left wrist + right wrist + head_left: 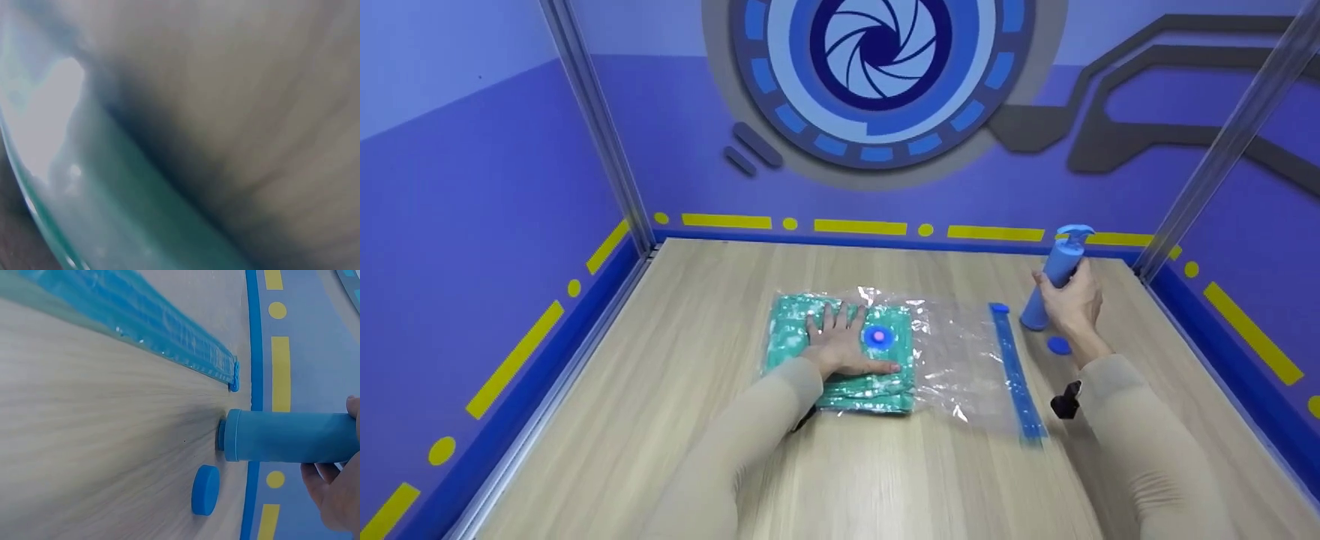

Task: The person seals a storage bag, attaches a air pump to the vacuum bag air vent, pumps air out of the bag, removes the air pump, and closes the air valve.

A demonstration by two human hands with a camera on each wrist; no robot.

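A clear vacuum storage bag [960, 367] lies flat, with a folded green bundle [877, 401] inside its left part. My left hand [840, 349] rests on the bundle with fingers spread, beside the round blue valve [878, 337] with its pink centre. In the left wrist view the green bundle [135, 185] shows only close up and blurred. My right hand [1072, 300] grips a blue hand pump [1061, 262] by its barrel, its T-shaped handle up. The pump's [292, 437] lower end is close over the table in the right wrist view.
A round blue cap [1059, 346] lies on the wooden table [690, 322] near the pump; the right wrist view shows this cap [205, 490] too. The bag's blue zip strip [1018, 375] runs along its right end, with a slider [999, 308] at the far corner. Printed walls enclose the table.
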